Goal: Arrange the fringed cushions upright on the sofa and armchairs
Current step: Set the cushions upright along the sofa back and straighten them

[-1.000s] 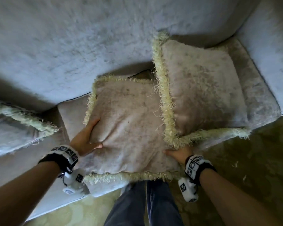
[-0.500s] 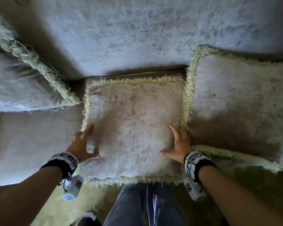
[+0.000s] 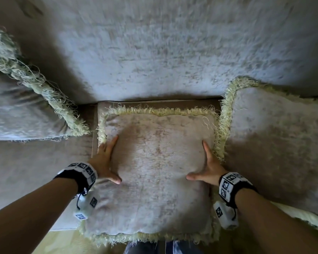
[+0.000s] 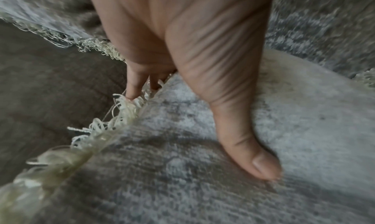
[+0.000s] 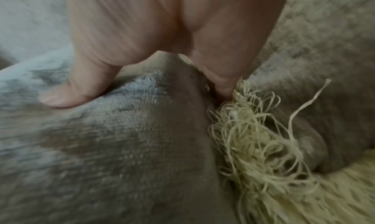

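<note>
Both hands on centre cushion, grey plush sofa [image 3: 154, 52].
Square beige velvet cushion with pale-yellow fringe [image 3: 158, 171] sits centre frame on the seat; left hand [image 3: 104, 160] and right hand [image 3: 208, 167] grasp its side edges, thumbs pressing the face. Matching fringed cushions at left [image 3: 17, 114] and right [image 3: 275, 143]; yellowish floor [image 3: 62, 242] lower left.

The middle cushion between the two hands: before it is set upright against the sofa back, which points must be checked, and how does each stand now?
1. Left hand holds the middle cushion at its left edge, thumb on the face, fingers at the fringe: ok.
2. Right hand holds the right edge in the same way: ok.
3. Free strip of seat between cushion and sofa back: ok.
4. Right cushion apart from the middle one: not ok, their fringes touch.
5. Left cushion apart from it: ok.
6. Middle cushion upright: not ok, its near edge hangs over the seat front.
</note>
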Tool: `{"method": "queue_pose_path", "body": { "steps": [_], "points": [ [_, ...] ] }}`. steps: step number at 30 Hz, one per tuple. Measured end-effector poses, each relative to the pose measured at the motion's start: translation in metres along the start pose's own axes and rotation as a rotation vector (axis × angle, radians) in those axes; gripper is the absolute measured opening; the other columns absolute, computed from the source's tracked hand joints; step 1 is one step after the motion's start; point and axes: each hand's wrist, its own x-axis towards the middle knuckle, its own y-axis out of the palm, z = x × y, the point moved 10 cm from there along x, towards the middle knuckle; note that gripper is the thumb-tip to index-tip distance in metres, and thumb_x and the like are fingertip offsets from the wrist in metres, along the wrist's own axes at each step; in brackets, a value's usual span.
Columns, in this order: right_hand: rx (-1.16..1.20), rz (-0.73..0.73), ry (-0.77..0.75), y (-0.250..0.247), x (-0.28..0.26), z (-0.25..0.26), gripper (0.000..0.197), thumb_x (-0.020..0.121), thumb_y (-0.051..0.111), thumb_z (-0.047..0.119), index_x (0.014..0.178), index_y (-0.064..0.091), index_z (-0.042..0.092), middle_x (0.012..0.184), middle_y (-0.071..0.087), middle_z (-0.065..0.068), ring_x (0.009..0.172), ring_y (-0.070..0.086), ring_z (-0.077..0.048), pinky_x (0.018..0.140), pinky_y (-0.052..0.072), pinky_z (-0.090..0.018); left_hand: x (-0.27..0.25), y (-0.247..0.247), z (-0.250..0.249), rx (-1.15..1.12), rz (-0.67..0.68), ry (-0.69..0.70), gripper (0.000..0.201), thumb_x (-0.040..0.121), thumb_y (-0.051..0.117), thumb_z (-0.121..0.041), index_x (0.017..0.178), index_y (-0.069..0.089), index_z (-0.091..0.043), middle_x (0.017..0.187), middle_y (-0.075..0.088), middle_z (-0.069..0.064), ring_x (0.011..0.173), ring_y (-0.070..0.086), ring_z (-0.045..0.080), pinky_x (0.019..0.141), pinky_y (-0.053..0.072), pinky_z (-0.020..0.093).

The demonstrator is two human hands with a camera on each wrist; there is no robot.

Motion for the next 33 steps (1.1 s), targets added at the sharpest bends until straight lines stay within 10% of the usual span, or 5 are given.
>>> {"method": "queue_pose_path", "body": {
  "steps": [7, 19, 30, 33],
  "points": [
    [-0.029, -0.079, 0.01, 0.002, 0.01, -0.003, 0.154, 0.036, 0.094, 0.052, 0.138, -0.021, 0.06, 0.163, 0.004, 0.0, 0.147, 0.015, -0.027, 0.117, 0.021, -0.047, 0.012, 0.002, 0.004, -0.044, 0.032, 0.0, 0.168, 0.028, 0.097, -0.046, 0.131, -0.034, -0.06, 0.154, 0.023, 0.02, 0.13, 0.044, 0.039, 0.104, 0.042, 0.054],
    [0.103, -0.147, -0.075, -0.01, -0.04, 0.022, 0.144, 0.047, 0.096, 0.017, 0.148, -0.001, 0.047, 0.155, 0.027, 0.007, 0.141, 0.029, -0.021, 0.111, 0.034, -0.045, -0.046, -0.024, -0.013, -0.188, -0.144, 0.057, 0.158, 0.034, 0.098, -0.039, 0.139, -0.018, -0.06, 0.15, 0.033, 0.017, 0.125, 0.048, 0.035, 0.105, 0.041, 0.053],
    [0.21, -0.361, -0.067, -0.077, -0.073, 0.092, 0.139, 0.057, 0.092, 0.008, 0.15, -0.004, 0.043, 0.161, 0.009, 0.001, 0.141, 0.03, -0.029, 0.108, 0.034, -0.037, -0.117, -0.178, -0.069, -0.118, -0.514, 0.209, 0.154, 0.034, 0.099, -0.033, 0.148, -0.003, -0.052, 0.128, 0.037, 0.017, 0.108, 0.051, 0.039, 0.097, 0.046, 0.053],
    [0.208, -0.379, 0.05, -0.083, -0.068, 0.07, 0.133, 0.057, 0.093, 0.015, 0.153, 0.004, 0.034, 0.156, 0.029, -0.005, 0.134, 0.042, -0.032, 0.109, 0.036, -0.041, -0.111, -0.187, -0.091, -0.05, -0.546, 0.266, 0.149, 0.038, 0.099, -0.032, 0.148, 0.0, -0.048, 0.124, 0.037, 0.015, 0.1, 0.057, 0.039, 0.09, 0.051, 0.049]
  ]
}}
